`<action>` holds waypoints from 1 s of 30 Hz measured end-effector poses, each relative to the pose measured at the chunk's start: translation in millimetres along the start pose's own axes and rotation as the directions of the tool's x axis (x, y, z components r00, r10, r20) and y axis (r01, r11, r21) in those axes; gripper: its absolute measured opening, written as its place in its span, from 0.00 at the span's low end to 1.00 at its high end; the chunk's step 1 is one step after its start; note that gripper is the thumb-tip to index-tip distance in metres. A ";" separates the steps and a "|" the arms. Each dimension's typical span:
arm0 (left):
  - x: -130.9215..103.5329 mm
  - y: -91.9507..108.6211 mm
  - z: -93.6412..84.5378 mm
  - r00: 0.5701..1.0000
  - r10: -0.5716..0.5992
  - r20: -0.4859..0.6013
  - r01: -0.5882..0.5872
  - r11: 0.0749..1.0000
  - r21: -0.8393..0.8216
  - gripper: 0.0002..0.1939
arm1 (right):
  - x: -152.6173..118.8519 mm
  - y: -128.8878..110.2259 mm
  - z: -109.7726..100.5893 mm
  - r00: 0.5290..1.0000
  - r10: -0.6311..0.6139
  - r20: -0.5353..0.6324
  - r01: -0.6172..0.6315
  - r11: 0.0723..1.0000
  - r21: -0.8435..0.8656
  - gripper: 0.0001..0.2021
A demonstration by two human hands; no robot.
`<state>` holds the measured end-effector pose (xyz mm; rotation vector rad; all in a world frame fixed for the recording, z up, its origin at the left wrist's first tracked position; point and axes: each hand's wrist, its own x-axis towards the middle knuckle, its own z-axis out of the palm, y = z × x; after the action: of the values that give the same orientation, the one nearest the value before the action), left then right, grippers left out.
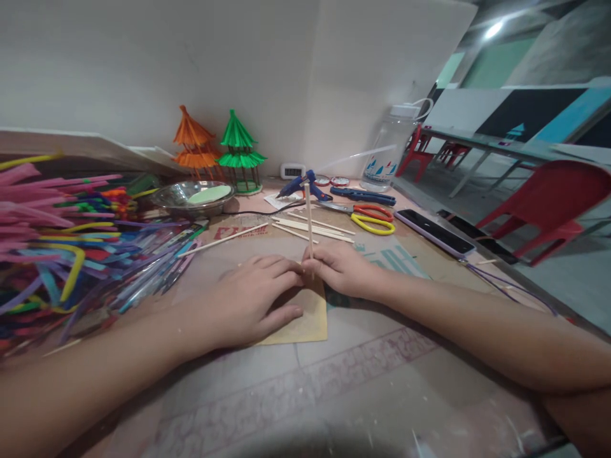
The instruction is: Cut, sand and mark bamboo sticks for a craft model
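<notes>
My right hand (341,267) pinches a thin wooden stick (309,219) that stands nearly upright over the far edge of a yellow square sheet (305,321). My left hand (252,292) lies palm down on that sheet, fingers stretched and thumb apart. Its fingertips come close to the base of the stick; whether they touch it I cannot tell. Just beyond the hands, several loose wooden sticks (312,228) lie on the table. A blue glue gun (300,183) rests behind them, partly hidden by the upright stick.
Pipe cleaners (52,235) pile up at left beside a metal bowl (191,198). Orange (195,143) and green (238,152) pagoda models stand behind. Scissors (372,215), a blue cutter (363,195), a phone (434,233) and a water bottle (384,152) occupy the right.
</notes>
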<state>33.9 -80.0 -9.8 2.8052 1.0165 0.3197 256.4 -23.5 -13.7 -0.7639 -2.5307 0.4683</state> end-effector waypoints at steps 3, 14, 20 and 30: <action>0.1 0.2 0.3 1.000 -0.005 0.006 0.005 1.000 0.006 0.20 | -0.2 -0.1 0.1 1.000 -0.012 -0.020 0.012 1.000 0.006 0.13; 0.6 -0.4 0.5 1.000 -0.007 0.013 0.007 1.000 0.015 0.20 | -1.4 -0.7 1.2 0.997 0.036 -0.062 -0.037 0.999 -0.024 0.12; 1.1 -0.5 0.3 1.000 -0.009 0.020 0.009 1.000 0.010 0.21 | -0.7 -0.6 1.8 0.999 -0.034 -0.009 0.034 0.999 0.031 0.13; 0.3 0.2 -0.2 1.000 -0.009 0.016 0.009 1.000 0.018 0.20 | -1.0 -1.9 0.5 0.999 0.022 -0.028 -0.023 0.999 -0.041 0.12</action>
<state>34.2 -80.0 -9.5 2.8134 1.0332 0.2887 256.1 -25.6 -13.6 -0.8095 -2.5157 0.4117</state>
